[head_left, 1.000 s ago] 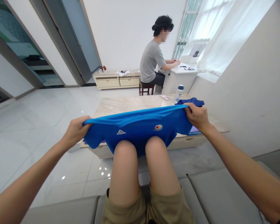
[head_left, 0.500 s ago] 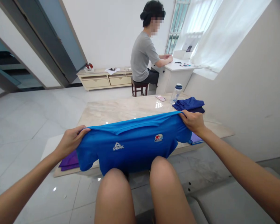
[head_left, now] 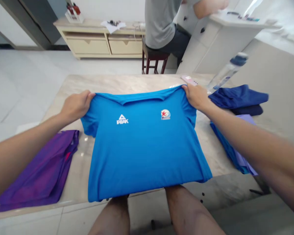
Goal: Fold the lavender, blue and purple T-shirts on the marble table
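Observation:
A blue T-shirt with a white logo and a small round badge on its chest is stretched wide between my two hands, front side up. My left hand is closed on one shoulder of it, near the sleeve. The other shoulder is pinched in my right hand. The shirt's body spreads over the marble-look table, its hem reaching past the near edge above my legs. How much of it rests on the tabletop I cannot tell.
Folded purple clothing lies at the left. On the right are dark blue folded clothes, lilac and blue folded clothes, a water bottle and a phone. Beyond, a person sits on a stool.
The shirt has gone from hanging in front of my knees to spread out over the table, its body unfolded. Both hands keep their hold. My view has tilted down and come closer.

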`<state>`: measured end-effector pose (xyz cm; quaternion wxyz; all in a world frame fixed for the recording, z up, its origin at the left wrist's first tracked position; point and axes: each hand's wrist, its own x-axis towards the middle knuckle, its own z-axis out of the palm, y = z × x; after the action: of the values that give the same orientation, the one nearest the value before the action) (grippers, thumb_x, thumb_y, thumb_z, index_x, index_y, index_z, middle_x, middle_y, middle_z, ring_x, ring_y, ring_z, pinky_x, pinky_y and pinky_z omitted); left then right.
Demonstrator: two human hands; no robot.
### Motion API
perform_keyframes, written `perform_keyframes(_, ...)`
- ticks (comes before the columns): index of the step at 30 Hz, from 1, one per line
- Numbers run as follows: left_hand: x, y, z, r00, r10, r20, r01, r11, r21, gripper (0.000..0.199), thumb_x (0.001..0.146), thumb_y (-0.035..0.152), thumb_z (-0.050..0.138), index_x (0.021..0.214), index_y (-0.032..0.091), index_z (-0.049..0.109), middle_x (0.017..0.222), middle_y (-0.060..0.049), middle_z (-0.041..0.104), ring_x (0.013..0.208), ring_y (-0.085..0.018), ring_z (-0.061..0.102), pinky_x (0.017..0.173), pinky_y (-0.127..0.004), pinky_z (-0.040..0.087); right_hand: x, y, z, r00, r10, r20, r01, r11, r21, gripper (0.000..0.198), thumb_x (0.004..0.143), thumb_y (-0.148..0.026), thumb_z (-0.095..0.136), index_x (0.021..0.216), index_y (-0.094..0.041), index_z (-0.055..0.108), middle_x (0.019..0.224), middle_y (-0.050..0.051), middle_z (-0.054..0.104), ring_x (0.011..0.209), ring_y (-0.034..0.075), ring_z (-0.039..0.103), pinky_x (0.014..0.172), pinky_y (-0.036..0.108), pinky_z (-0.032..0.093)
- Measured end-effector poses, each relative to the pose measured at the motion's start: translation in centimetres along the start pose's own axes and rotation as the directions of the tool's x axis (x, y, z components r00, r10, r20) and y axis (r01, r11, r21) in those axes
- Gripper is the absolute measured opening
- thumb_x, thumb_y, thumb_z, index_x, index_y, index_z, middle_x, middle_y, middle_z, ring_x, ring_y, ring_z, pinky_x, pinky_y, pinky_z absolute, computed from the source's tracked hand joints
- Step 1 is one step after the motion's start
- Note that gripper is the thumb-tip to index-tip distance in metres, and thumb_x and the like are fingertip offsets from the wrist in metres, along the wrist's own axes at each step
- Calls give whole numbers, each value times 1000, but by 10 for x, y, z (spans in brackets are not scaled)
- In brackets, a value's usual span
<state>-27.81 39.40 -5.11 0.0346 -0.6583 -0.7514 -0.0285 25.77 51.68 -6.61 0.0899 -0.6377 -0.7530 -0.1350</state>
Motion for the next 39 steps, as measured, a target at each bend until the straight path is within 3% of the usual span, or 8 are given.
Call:
perform_keyframes(4,61,4,24,995,-29,91,31,999,-20,72,121,55,36,119,-13,59,128,-26,74,131,-35,68,113,-58,47,59,-31,31,981,18,193,-16,1000,-13,96,121,-53,3,125,22,64,135,44,63,135,40,63,96,49,43)
perform_keyframes(8,72,35,22,1000,30,-1,-30,999,-39,92,114,61,21,128,-25,52,141,-28,64,150,-44,55,115,-65,40,70,-63,34,987,-110,115,105,993,56,106,110,-42,-19,127,37,49,148,47,49,146,46,50,96,55,41)
perform_keyframes(12,-14,87,12,957,286,-49,-289,955,-69,74,121,51,24,158,-6,51,153,-25,61,155,-47,54,121,-68,40,-19,-84,3,956,-292,-6,282,917,282,56,122,-30,33,153,9,56,155,29,60,149,41,53,120,55,43)
perform_keyframes(16,-132,113,44,938,339,-67,-346,916,-202,65,119,52,35,171,14,47,177,-18,48,168,-36,41,139,-58,29,-161,-79,-7,939,-343,-11,322,867,380,60,120,-40,39,175,-18,43,184,16,37,171,39,33,136,65,30)
perform_keyframes(19,-179,113,76,962,270,-36,-270,933,-239,72,118,53,31,179,16,34,185,-15,37,174,-34,29,143,-60,17,-227,-71,5,955,-282,92,226,892,391,69,119,-47,35,182,-21,30,187,14,29,175,36,25,139,65,26)
perform_keyframes(24,-189,111,83,979,200,-38,-204,953,-224,74,115,53,33,178,14,39,184,-15,37,172,-36,33,142,-62,22,-244,-71,6,952,-234,196,152,920,361,74,118,-53,31,179,-11,37,187,16,26,176,35,21,142,60,19)
perform_keyframes(29,-204,108,81,982,181,-46,-187,959,-211,76,113,52,34,175,9,44,181,-19,41,171,-36,36,141,-60,27,-251,-74,-3,950,-230,210,143,921,361,75,117,-56,29,179,-15,39,187,13,27,176,34,22,142,60,20)
perform_keyframes(39,-305,81,85,974,212,-78,-222,960,-168,75,110,47,36,172,6,44,176,-26,46,169,-38,40,135,-61,39,-318,-60,-8,958,-210,194,118,909,400,74,114,-48,30,178,-14,41,184,17,34,174,33,28,141,58,26)
